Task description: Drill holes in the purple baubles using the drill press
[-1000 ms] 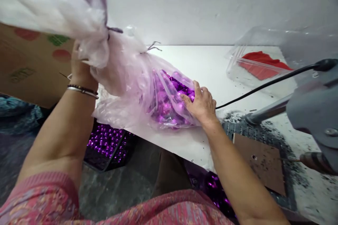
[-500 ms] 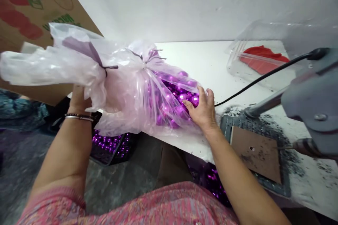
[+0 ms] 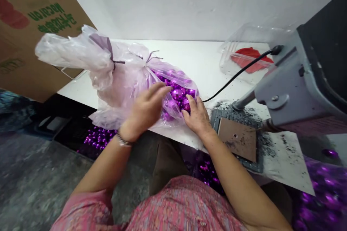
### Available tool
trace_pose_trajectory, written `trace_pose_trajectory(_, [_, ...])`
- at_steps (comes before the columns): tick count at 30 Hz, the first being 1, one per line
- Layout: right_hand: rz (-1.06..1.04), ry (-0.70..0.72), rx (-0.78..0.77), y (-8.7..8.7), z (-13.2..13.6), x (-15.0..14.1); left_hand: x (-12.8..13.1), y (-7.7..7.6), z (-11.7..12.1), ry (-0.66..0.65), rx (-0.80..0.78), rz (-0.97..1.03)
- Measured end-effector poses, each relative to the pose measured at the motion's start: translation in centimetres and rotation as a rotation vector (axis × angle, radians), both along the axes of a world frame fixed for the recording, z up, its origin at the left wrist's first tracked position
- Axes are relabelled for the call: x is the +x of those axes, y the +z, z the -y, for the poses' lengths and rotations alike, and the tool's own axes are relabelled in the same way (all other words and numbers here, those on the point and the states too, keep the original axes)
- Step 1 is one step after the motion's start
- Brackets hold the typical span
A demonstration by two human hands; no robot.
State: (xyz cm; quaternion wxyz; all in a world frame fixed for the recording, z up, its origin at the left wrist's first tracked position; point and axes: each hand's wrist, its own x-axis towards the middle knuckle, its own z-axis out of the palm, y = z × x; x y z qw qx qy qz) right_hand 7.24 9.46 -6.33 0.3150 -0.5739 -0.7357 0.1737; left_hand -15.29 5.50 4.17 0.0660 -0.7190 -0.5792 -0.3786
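Note:
A translucent plastic bag (image 3: 121, 90) lies on the white table, its gathered parts tied with dark twist ties. Shiny purple faceted balls (image 3: 177, 94) fill its right part and show through a gap in the plastic. My right hand (image 3: 199, 117) is at the right end of the bag, thumb and fingers curled on its edge beside the balls. My left hand (image 3: 148, 110), somewhat blurred, is over the middle of the bag with fingers stretched toward the balls, holding nothing that I can see.
A drill press (image 3: 287, 90) stands at the right, with a brown board (image 3: 238, 139) and dark shavings on its base. Behind are a clear plastic tub (image 3: 227, 61) with red material and a black cable (image 3: 238, 74). A cardboard box (image 3: 35, 54) stands left; purple balls (image 3: 99, 139) lie below the table.
My left hand has come out from behind the tied left end of the bag and moved right, over its middle. My right hand stays at the bag's edge. The camera view has shifted right.

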Motion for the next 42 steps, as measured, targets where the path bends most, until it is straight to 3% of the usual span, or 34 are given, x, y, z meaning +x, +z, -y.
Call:
trace_pose_trajectory(2, [-0.016,0.01,-0.001,0.0,0.3,0.3,4.0,-1.6,-0.3,-0.115,-0.288,-0.269])
trace_pose_trajectory(5, [-0.062,0.017,-0.004,0.3,0.3,1.0,5.4,-3.5,0.5,0.006,-0.474,-0.448])
trace_pose_trajectory(8, [-0.113,0.026,-0.018,0.4,0.0,1.6,3.5,-5.6,3.5,0.094,-0.453,-0.439])
trace_pose_trajectory(11, [-0.155,0.034,-0.051,0.5,-0.3,2.1,1.7,-8.2,6.7,0.074,-0.47,-0.459])
trace_pose_trajectory(15, [-0.203,0.05,-0.096,0.8,-0.6,3.0,1.4,-10.3,8.7,0.062,-0.403,-0.435])
trace_pose_trajectory(20, [-0.235,0.026,-0.079,2.1,0.3,4.6,4.1,-9.8,9.0,0.214,-0.063,-0.238])
trace_pose_trajectory(23, [-0.208,0.07,-0.047,3.2,2.6,5.6,7.5,-9.0,9.4,0.132,0.042,-0.061])
trace_pose_trajectory(26, [-0.161,0.146,-0.065,3.7,5.4,6.9,11.4,-8.8,9.5,-0.085,-0.055,0.075])
trace_pose_trajectory(30, [-0.09,0.176,-0.166,3.6,8.4,9.0,15.1,-9.5,9.4,-0.199,-0.169,0.111])
trace_pose_trajectory(36, [-0.082,0.2,-0.3,3.9,10.7,12.2,17.5,-10.4,9.7,-0.339,-0.33,0.242])
trace_pose_trajectory(42, [-0.226,0.183,-0.388,4.1,12.4,15.2,18.8,-9.8,9.5,-0.379,-0.534,0.425])
